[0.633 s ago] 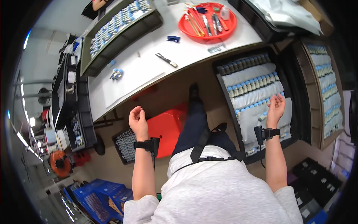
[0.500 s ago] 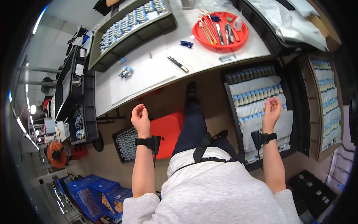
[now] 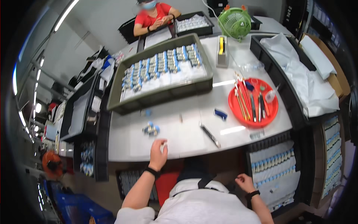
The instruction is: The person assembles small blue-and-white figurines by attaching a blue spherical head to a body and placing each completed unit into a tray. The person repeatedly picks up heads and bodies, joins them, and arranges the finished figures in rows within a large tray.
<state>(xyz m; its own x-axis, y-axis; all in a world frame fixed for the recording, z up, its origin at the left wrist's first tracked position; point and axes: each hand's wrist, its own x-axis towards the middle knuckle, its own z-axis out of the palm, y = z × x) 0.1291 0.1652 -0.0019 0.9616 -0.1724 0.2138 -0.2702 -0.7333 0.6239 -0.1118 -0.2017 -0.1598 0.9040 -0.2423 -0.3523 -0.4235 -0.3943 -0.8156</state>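
Note:
My left hand [image 3: 158, 155] is over the near edge of the white table [image 3: 186, 143], thumb and fingers apart with nothing seen between them. Just beyond it sits a small cluster of blue-and-cream pieces [image 3: 151, 129], too blurred to name. Lower and to the right, my right hand [image 3: 245, 183] hangs beside a dark tray of blue-topped pieces [image 3: 272, 175], its fingers loosely bent and holding nothing visible. Between the hands and farther in, a black-and-silver pen-like tool [image 3: 209, 135] lies on the table. A dark blue object [image 3: 220, 114] rests beyond it.
A red round tray [image 3: 234, 112] holds brushes, tools and a small bottle. An olive crate [image 3: 160, 95] with rows of blue-and-cream pieces stands at the back. Farther off are a green fan [image 3: 234, 23] and a person in a red shirt [image 3: 158, 13]. Dark crates flank the table.
The view has tilted up and shows more of the far table. My left hand has come to the table edge by the blue-and-cream cluster. My right hand is lower and nearer my body.

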